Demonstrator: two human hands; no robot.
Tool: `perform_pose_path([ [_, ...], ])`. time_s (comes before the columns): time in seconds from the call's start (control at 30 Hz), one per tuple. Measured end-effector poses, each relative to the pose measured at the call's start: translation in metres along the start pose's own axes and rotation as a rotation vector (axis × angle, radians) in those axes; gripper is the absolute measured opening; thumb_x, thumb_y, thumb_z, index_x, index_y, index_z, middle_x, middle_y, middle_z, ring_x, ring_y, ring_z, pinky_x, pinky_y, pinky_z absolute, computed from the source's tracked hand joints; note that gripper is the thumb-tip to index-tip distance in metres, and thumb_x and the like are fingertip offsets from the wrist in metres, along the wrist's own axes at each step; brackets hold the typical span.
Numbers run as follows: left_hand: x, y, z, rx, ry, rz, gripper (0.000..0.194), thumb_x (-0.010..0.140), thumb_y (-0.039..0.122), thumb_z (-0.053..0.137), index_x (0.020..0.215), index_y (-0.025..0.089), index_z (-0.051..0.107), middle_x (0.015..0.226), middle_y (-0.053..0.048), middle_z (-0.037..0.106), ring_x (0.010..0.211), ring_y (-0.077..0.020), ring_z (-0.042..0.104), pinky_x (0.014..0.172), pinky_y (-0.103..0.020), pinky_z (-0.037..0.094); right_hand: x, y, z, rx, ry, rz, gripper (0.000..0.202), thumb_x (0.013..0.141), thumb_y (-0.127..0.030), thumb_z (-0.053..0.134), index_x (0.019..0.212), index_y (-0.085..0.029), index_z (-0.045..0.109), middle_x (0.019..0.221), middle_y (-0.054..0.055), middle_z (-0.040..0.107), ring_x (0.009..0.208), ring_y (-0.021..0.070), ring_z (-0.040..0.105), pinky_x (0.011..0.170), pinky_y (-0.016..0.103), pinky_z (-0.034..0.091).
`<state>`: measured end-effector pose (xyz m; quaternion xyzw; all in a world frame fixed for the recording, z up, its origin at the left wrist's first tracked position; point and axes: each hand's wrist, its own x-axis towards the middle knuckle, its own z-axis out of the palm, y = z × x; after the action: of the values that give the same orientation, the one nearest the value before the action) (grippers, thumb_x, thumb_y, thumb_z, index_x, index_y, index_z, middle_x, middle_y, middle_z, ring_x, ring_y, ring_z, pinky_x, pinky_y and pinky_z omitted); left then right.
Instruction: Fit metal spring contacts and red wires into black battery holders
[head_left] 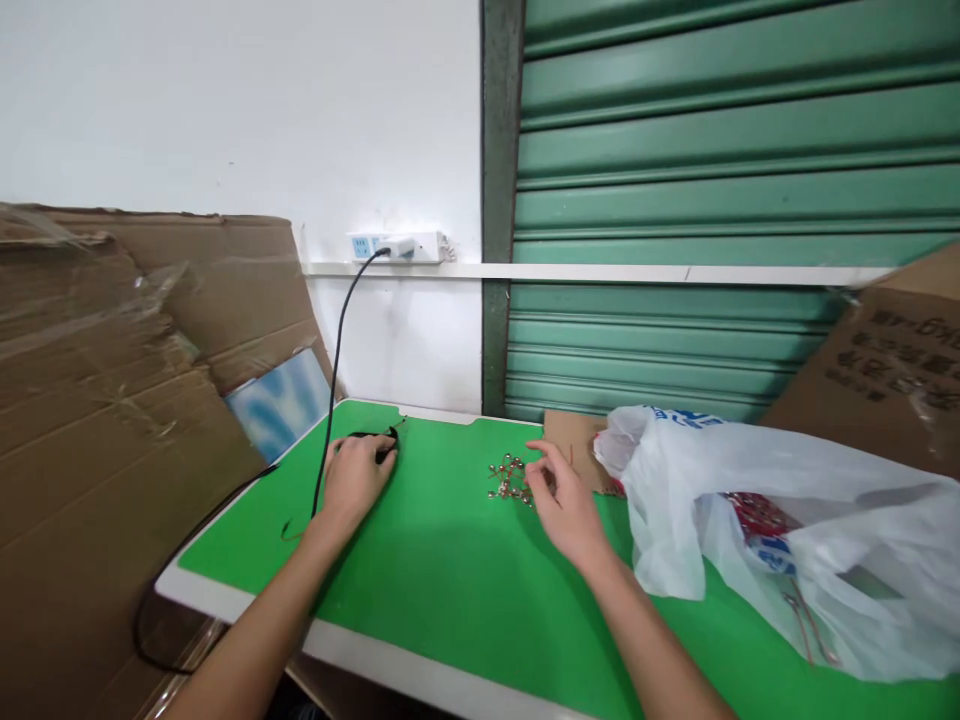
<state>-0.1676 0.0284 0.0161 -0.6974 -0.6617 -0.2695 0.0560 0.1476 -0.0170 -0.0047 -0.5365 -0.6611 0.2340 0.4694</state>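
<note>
My left hand [357,474] lies at the far left part of the green table mat, with its fingers curled over a small black object [391,434]. A thin dark wire-like end juts out beyond it; what the object is I cannot make out. To the right, my right hand [564,500] hovers at a small cluster of shiny metal balls with reddish wire stems [507,480]. Its index finger is stretched out, apart from the thumb, and no held thing shows. A thin hooked wire [288,532] sits on the mat near my left wrist.
A black cable [339,340] runs from a white power strip [430,246] down past my left hand. On the right lies a white plastic bag [675,500] with red items inside, next to a cardboard piece [576,436]. Large cardboard sheets [97,420] stand at the left.
</note>
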Motion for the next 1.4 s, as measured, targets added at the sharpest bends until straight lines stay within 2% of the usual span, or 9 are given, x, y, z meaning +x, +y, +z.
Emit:
perform_pose_path([
  [0.1,-0.019,0.043,-0.01,-0.195,0.021,0.085,0.027,0.088,0.037,0.064,0.106,0.022,0.077,0.104,-0.008,0.078,0.1,-0.0317,0.069,0.1,-0.049,0.039,-0.002,-0.003,0.003,0.062,-0.099,0.01,0.039,0.094,-0.04,0.054,0.128,-0.021,0.056,0.1,0.004,0.065,0.071,0.0094,0.058,0.067,0.021,0.044],
  [0.27,-0.036,0.133,-0.02,-0.55,-0.108,0.21,0.023,0.084,0.034,0.07,0.104,0.024,0.078,0.097,-0.004,0.079,0.09,-0.0254,0.07,0.087,-0.039,0.046,-0.007,-0.009,0.013,0.416,-0.289,0.076,0.09,0.072,-0.034,0.082,0.148,-0.028,0.034,0.142,0.009,0.05,0.093,0.0116,0.064,0.067,0.019,0.05],
  [0.4,-0.025,0.175,-0.018,-0.767,-0.255,0.295,0.018,0.084,0.036,0.071,0.094,0.023,0.08,0.092,-0.003,0.079,0.092,-0.0242,0.069,0.086,-0.036,0.048,-0.001,-0.006,0.011,0.7,-0.248,0.137,0.078,0.073,-0.032,0.08,0.14,-0.023,0.041,0.134,0.011,0.056,0.093,0.0149,0.064,0.063,0.021,0.054],
  [0.53,0.007,0.169,-0.002,-0.888,-0.094,0.395,0.032,0.097,0.042,0.054,0.105,0.021,0.077,0.105,-0.006,0.077,0.099,-0.022,0.068,0.093,-0.035,0.048,0.007,-0.002,0.002,0.8,-0.128,0.272,0.07,0.067,-0.033,0.083,0.127,-0.019,0.049,0.11,0.007,0.064,0.082,0.0148,0.063,0.059,0.024,0.055],
  [0.63,0.032,0.15,0.024,-1.089,-0.024,0.193,0.039,0.097,0.048,0.051,0.106,0.016,0.073,0.108,-0.009,0.074,0.104,-0.0234,0.066,0.099,-0.038,0.048,0.01,-0.003,-0.001,0.895,-0.106,0.384,0.074,0.061,-0.026,0.081,0.125,-0.019,0.046,0.098,0.004,0.064,0.077,0.0156,0.065,0.058,0.024,0.054],
  [0.9,0.021,0.125,0.06,-1.617,-0.93,-0.269,0.051,0.094,0.052,0.049,0.125,0.015,0.067,0.121,-0.015,0.072,0.106,-0.0274,0.071,0.093,-0.039,0.053,0.01,-0.003,-0.001,0.874,-0.142,0.489,0.055,0.056,-0.023,0.071,0.105,-0.016,0.048,0.082,0.0,0.06,0.062,0.0113,0.06,0.047,0.018,0.041],
  [1.07,0.001,0.137,0.057,-1.672,-1.206,-0.388,0.049,0.097,0.052,0.046,0.116,0.013,0.069,0.103,-0.015,0.077,0.087,-0.0257,0.074,0.082,-0.042,0.057,0.009,0.002,-0.003,0.815,-0.131,0.398,0.052,0.063,-0.028,0.071,0.109,-0.017,0.05,0.084,-0.001,0.059,0.061,0.0063,0.054,0.051,0.016,0.042],
  [1.23,-0.005,0.149,0.061,-1.672,-1.093,-0.444,0.054,0.102,0.051,0.036,0.119,0.011,0.067,0.109,-0.016,0.075,0.091,-0.0256,0.074,0.08,-0.037,0.055,0.017,0.007,-0.007,0.679,0.058,0.325,0.067,0.063,-0.043,0.082,0.117,-0.015,0.055,0.114,0.009,0.063,0.078,0.0102,0.062,0.066,0.022,0.054],
  [1.4,-0.006,0.155,0.07,-1.723,-0.524,-0.409,0.038,0.102,0.038,0.045,0.134,0.021,0.055,0.125,-0.006,0.069,0.118,-0.0198,0.063,0.096,-0.03,0.05,0.015,0.005,-0.006,0.597,0.101,0.342,0.071,0.064,-0.057,0.082,0.114,-0.015,0.053,0.095,0.004,0.063,0.067,0.0094,0.059,0.049,0.018,0.044],
])
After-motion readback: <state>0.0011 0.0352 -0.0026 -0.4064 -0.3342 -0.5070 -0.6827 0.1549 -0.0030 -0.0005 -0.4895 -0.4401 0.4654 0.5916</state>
